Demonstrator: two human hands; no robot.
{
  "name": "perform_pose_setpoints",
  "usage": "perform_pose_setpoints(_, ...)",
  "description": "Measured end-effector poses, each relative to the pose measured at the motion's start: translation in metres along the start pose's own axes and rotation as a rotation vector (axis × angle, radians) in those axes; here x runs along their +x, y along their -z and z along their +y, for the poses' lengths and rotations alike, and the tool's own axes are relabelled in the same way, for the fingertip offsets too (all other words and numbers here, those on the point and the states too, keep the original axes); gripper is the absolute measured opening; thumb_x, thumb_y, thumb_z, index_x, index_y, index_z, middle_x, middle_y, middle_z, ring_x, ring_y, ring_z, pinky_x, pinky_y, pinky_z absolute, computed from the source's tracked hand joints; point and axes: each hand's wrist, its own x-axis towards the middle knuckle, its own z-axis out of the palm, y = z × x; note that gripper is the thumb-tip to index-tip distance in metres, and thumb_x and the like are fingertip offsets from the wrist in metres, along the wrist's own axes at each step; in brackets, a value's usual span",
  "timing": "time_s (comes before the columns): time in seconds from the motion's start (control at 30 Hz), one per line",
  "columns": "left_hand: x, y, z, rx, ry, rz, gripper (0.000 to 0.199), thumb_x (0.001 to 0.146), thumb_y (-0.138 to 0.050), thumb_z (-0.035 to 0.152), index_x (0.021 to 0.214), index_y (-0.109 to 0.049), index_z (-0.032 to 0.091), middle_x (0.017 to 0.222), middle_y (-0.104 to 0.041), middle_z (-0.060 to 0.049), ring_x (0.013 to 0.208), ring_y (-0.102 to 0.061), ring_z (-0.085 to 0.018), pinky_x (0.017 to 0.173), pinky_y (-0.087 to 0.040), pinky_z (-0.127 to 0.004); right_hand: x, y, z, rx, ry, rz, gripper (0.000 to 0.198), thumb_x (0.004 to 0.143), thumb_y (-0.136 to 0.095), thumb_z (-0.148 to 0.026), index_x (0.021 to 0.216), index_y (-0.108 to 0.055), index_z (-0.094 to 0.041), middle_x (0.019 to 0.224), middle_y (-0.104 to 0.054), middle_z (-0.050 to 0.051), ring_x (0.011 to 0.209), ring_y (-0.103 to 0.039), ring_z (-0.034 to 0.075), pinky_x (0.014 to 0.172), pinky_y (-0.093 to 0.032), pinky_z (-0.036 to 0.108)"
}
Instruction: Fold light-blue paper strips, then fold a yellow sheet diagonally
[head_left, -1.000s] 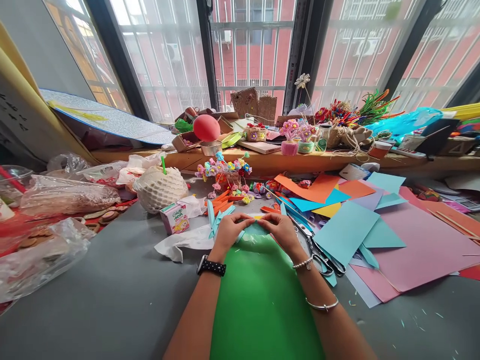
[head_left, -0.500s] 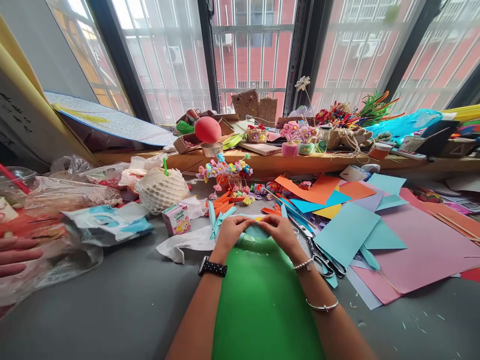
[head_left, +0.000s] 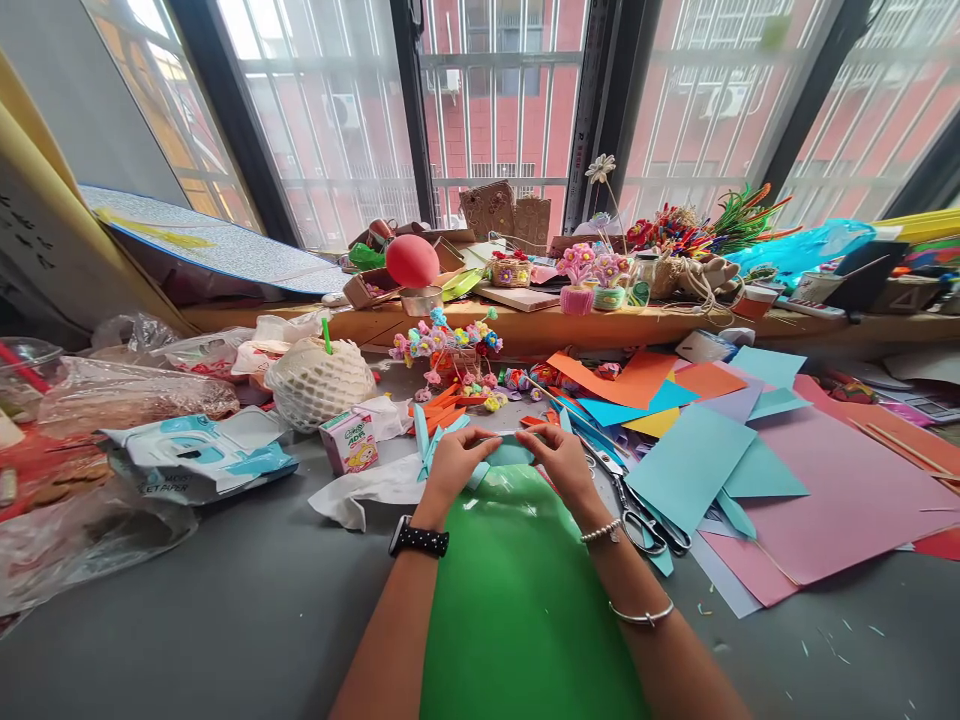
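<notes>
A person's left hand (head_left: 451,465) and right hand (head_left: 566,468) pinch a light-blue paper piece (head_left: 511,451) above a glossy green surface (head_left: 529,600) at a gray table (head_left: 225,630), with scissors (head_left: 641,530) lying beside a pink sheet (head_left: 832,480) and a red ball (head_left: 412,261) near the windows (head_left: 502,110).

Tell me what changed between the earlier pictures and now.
A blue-and-white soft plastic pack has appeared at left; another person's hand, seen there half a second ago, is gone. The left hand and right hand have parted slightly at the fingertips, still holding the light-blue paper. The pink-and-white carton stayed put.
</notes>
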Motion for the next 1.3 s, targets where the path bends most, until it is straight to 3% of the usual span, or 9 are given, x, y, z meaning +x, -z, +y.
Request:
perform_pose_setpoints(0.17,0.0011,-0.0013,-0.0024,-0.047,0.013,0.047,0.029,0.059,-0.060,0.037,0.074,-0.062,0.013,0.063,-0.060,-0.002,0.058,-0.052,-0.013,0.054,-0.039,-0.022,0.0011,-0.0008,0.0029,0.126,-0.064,-0.021,0.034,0.062,-0.056,-0.044,0.073,-0.060,-0.012,0.065,-0.058,0.003,0.055,-0.052,0.011,0.051,-0.046,0.024)
perform_pose_setpoints(0.3,-0.0016,-0.0037,-0.0003,0.048,-0.056,-0.063,0.023,0.061,-0.057,0.036,0.069,-0.064,0.015,0.069,-0.063,-0.003,0.067,-0.055,-0.015,0.059,-0.040,-0.022,0.0021,0.0018,0.0056,-0.033,0.008,-0.029,0.025,0.064,-0.056,-0.039,0.066,-0.059,-0.015,0.054,-0.055,0.000,0.046,-0.048,0.011,0.046,-0.041,0.024)
perform_pose_setpoints(0.47,-0.0024,-0.0037,-0.0025,0.206,-0.106,-0.166,0.023,0.065,-0.052,0.036,0.067,-0.066,0.017,0.065,-0.063,-0.002,0.063,-0.054,-0.015,0.056,-0.037,-0.023,0.0002,0.0014,0.0024,-0.246,0.141,-0.063,0.019,0.065,-0.056,-0.035,0.061,-0.061,-0.017,0.052,-0.056,0.001,0.046,-0.047,0.012,0.046,-0.038,0.024)
perform_pose_setpoints(0.8,-0.0006,-0.0037,-0.0045,0.204,-0.091,-0.170,0.023,0.062,-0.055,0.038,0.065,-0.066,0.018,0.063,-0.063,-0.002,0.062,-0.053,-0.015,0.057,-0.037,-0.023,0.0006,0.0017,0.0017,-0.276,0.176,0.004,0.022,0.070,-0.050,-0.035,0.065,-0.058,-0.016,0.059,-0.058,0.003,0.053,-0.049,0.013,0.049,-0.039,0.024)
perform_pose_setpoints(0.9,-0.0001,-0.0035,-0.0038,0.207,-0.078,-0.112,0.024,0.059,-0.057,0.040,0.063,-0.066,0.018,0.065,-0.062,-0.002,0.062,-0.052,-0.015,0.057,-0.037,-0.023,0.0011,0.0012,0.0028,-0.207,0.162,0.024,0.025,0.070,-0.050,-0.039,0.066,-0.058,-0.016,0.060,-0.059,0.003,0.055,-0.051,0.013,0.051,-0.041,0.025)
perform_pose_setpoints(1.0,0.0003,-0.0024,-0.0028,0.124,-0.043,-0.021,0.026,0.059,-0.058,0.041,0.064,-0.065,0.017,0.067,-0.061,-0.002,0.060,-0.051,-0.013,0.054,-0.037,-0.022,0.0019,0.0016,0.0031,-0.050,0.081,0.026,0.033,0.068,-0.051,-0.045,0.079,-0.058,-0.014,0.069,-0.060,0.005,0.060,-0.055,0.014,0.051,-0.044,0.025)
perform_pose_setpoints(1.1,0.0005,-0.0025,-0.0021,-0.052,0.020,0.014,0.029,0.061,-0.057,0.041,0.071,-0.061,0.014,0.065,-0.059,-0.001,0.055,-0.050,-0.011,0.048,-0.038,-0.021,0.0020,0.0022,0.0018,0.011,0.012,-0.061,0.040,0.063,-0.056,-0.045,0.087,-0.057,-0.013,0.075,-0.061,0.006,0.062,-0.057,0.015,0.053,-0.046,0.026)
perform_pose_setpoints(1.2,0.0006,-0.0045,-0.0017,-0.212,0.053,0.011,0.029,0.060,-0.059,0.038,0.076,-0.057,0.014,0.069,-0.058,-0.001,0.060,-0.052,-0.011,0.049,-0.042,-0.020,0.0013,0.0022,0.0005,-0.025,0.031,-0.166,0.033,0.063,-0.058,-0.043,0.076,-0.059,-0.013,0.068,-0.061,0.004,0.058,-0.056,0.014,0.055,-0.045,0.026)
perform_pose_setpoints(1.3,0.0007,-0.0064,-0.0016,-0.300,0.094,-0.018,0.027,0.058,-0.062,0.035,0.073,-0.054,0.014,0.067,-0.057,0.000,0.065,-0.056,-0.013,0.056,-0.047,-0.025,0.0015,0.0021,0.0013,-0.077,0.081,-0.142,0.028,0.065,-0.056,-0.042,0.066,-0.059,-0.014,0.060,-0.060,0.002,0.056,-0.055,0.013,0.055,-0.043,0.025)
